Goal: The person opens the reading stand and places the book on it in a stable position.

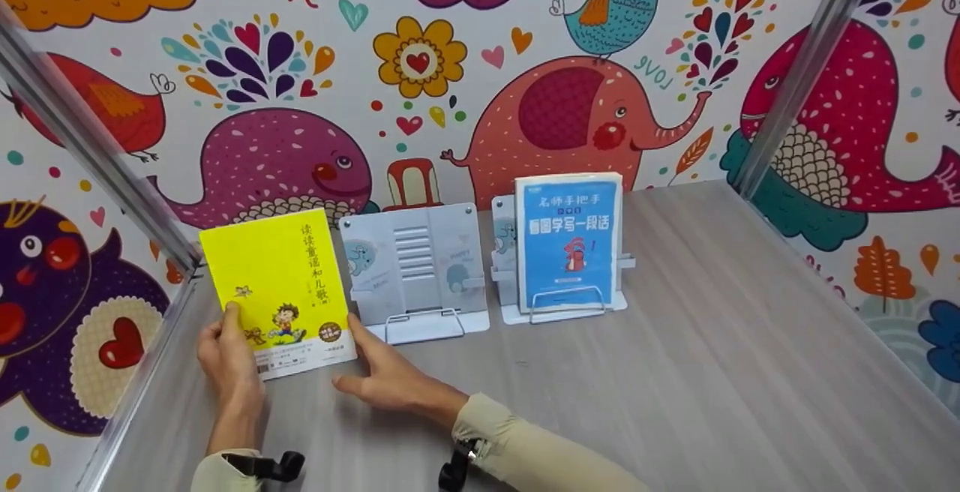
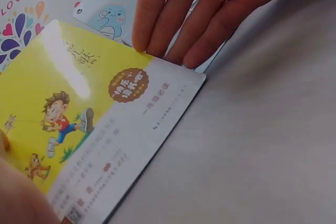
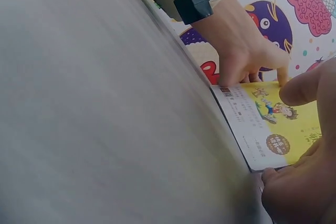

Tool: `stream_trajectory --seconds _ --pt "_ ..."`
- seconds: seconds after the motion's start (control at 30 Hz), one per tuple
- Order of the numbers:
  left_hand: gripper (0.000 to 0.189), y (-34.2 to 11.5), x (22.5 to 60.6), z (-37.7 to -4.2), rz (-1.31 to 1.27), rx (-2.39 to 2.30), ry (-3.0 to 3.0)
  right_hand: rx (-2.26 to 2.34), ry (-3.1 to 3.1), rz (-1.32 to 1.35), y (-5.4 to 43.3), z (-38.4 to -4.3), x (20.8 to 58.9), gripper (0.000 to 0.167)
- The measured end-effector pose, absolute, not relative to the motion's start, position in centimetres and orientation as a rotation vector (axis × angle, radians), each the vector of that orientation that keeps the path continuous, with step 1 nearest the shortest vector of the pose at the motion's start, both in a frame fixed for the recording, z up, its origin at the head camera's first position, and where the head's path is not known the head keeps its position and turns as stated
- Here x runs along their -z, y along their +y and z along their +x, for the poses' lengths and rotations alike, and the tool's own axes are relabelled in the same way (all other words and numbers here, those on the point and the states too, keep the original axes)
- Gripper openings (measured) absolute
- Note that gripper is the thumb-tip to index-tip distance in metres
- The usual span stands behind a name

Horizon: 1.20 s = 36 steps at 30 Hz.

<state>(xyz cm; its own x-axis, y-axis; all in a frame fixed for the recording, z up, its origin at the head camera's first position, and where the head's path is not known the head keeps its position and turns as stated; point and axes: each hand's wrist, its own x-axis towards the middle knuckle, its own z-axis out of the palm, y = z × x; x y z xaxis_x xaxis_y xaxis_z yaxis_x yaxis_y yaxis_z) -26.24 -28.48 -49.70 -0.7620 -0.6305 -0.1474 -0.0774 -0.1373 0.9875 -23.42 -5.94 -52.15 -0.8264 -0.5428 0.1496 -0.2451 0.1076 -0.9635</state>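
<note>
A yellow book (image 1: 281,274) with a white lower band and a cartoon boy on its cover is tilted on the left of the table in the head view. My left hand (image 1: 234,361) grips its lower left side, thumb on the cover and fingers behind. At the lower right edge, my right hand (image 1: 390,376) touches the book with straight fingers (image 2: 157,19); its thumb stands apart from them. Just right of the book is a pale metal bookstand (image 1: 379,252) with a wire holder (image 1: 424,316) at its foot.
A second bookstand (image 1: 504,241) on the right carries a blue book (image 1: 551,259) behind its wire holder. Both stands are near the back wall (image 1: 300,49), which has cartoon animals. Metal posts (image 1: 787,79) mark the corners. The wood-grain table (image 1: 712,349) extends to the right.
</note>
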Motion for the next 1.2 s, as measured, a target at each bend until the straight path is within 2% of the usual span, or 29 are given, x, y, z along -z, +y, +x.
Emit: stream_trajectory --seconds 0.2,0.43,0.73,1.2 --pt "0.024 -27.3 49.4 -26.7 0.625 2.020 -1.480 1.760 2.202 -0.864 -4.4 -23.3 51.3 0.094" --pt "0.006 -24.8 48.1 -26.9 0.287 1.931 -1.365 1.794 2.225 -1.023 -1.5 -23.5 49.9 0.089" --pt "0.024 -20.3 46.0 -26.6 0.047 1.926 -1.442 1.898 2.255 -0.900 3.5 -24.5 48.6 0.081" --pt "0.036 -15.8 45.6 -28.4 -0.172 1.967 -1.524 1.949 2.380 -0.759 8.5 -25.9 46.9 0.074"
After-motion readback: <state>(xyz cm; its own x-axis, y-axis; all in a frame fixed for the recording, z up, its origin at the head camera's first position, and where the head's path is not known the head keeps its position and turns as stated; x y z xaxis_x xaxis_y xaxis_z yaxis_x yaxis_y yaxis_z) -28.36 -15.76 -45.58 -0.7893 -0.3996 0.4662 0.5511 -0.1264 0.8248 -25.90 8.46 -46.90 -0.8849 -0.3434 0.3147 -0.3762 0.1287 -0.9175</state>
